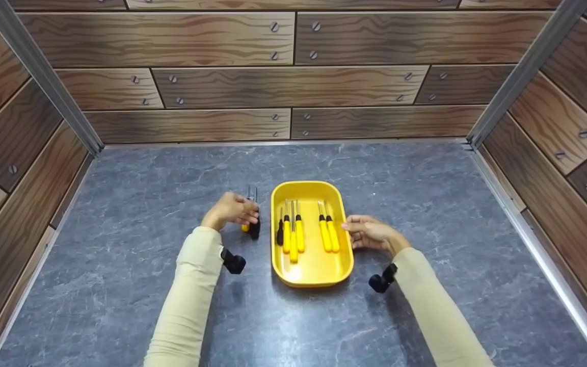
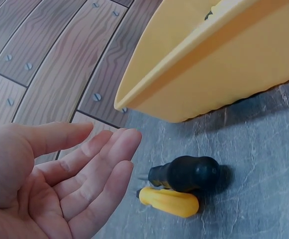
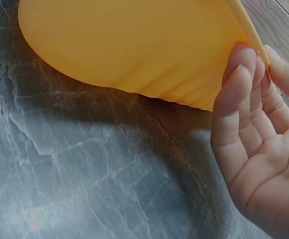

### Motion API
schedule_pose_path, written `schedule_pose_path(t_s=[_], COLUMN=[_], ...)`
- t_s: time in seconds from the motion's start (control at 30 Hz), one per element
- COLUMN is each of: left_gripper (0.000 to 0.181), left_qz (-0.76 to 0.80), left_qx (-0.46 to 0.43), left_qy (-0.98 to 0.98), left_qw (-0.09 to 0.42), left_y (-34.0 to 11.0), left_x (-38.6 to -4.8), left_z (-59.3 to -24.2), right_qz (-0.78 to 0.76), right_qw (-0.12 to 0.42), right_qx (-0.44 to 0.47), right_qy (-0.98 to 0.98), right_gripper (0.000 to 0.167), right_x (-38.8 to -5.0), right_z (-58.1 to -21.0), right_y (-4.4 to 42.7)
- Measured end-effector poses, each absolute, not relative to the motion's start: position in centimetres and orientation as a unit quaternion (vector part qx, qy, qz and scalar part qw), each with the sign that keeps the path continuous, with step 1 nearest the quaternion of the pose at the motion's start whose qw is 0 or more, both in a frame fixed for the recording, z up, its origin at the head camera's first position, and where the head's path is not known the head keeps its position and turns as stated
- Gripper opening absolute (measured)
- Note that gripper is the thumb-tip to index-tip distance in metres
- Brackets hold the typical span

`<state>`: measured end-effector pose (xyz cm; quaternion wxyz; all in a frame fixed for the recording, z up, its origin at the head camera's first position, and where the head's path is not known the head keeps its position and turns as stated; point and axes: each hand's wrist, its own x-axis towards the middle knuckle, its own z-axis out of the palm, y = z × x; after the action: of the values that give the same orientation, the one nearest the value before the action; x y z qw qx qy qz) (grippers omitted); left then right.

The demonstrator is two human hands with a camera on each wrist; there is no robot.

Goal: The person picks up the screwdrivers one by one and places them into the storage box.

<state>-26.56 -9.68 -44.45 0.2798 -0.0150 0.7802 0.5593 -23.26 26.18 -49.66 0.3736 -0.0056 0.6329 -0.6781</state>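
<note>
In the head view my left hand (image 1: 232, 209) hovers over two screwdrivers on the table, left of a yellow plastic container (image 1: 308, 191). One has a black handle (image 2: 191, 173), the other a yellow handle (image 2: 171, 201); both lie apart from the fingers in the left wrist view. The fingers of that hand are loosely bent with nothing between them. My right hand (image 1: 372, 233) pinches the container's right rim, thumb on one side and fingers against the outer wall. Inside the container lie a small black screwdriver (image 1: 279, 234) and several yellow-handled screwdrivers (image 1: 293, 250) in two groups.
The grey marbled tabletop (image 1: 135, 285) extends around the container. Walls with a wood-plank pattern (image 1: 222, 38) enclose the back and both sides, with metal strips (image 1: 543, 260) along the edges. A black wrist camera (image 1: 233, 261) sits on each sleeve.
</note>
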Motion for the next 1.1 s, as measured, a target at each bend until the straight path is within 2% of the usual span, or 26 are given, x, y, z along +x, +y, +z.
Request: schedule_pose_path(t_s=[0.6, 0.73, 0.8, 0.97, 1.1], left_gripper=[0.027, 0.024, 0.018, 0.017, 0.018], left_qz=[0.564, 0.555, 0.562, 0.509, 0.480], left_qx=[-0.031, -0.015, 0.002, -0.043, -0.076], left_qy=[0.792, 0.801, 0.799, 0.834, 0.850], left_qw=[0.231, 0.222, 0.213, 0.208, 0.204], left_y=[-10.8, -11.4, -12.3, -12.7, -11.8], left_x=[-25.9, -26.6, -28.6, -30.6, -28.2], left_z=[-45.2, -47.5, -51.2, -53.9, -50.0], right_qz=[-0.675, -0.674, -0.672, -0.670, -0.668], right_qw=[0.373, 0.374, 0.373, 0.376, 0.374], right_qx=[0.010, 0.008, 0.008, 0.009, 0.017], right_qy=[0.636, 0.637, 0.639, 0.641, 0.643], right_gripper=[0.014, 0.014, 0.014, 0.016, 0.016], right_x=[-23.2, -23.2, -23.3, -23.3, -23.3], right_z=[-49.7, -49.6, -49.6, -49.5, -49.5], right_y=[26.0, 26.0, 26.1, 26.1, 26.1])
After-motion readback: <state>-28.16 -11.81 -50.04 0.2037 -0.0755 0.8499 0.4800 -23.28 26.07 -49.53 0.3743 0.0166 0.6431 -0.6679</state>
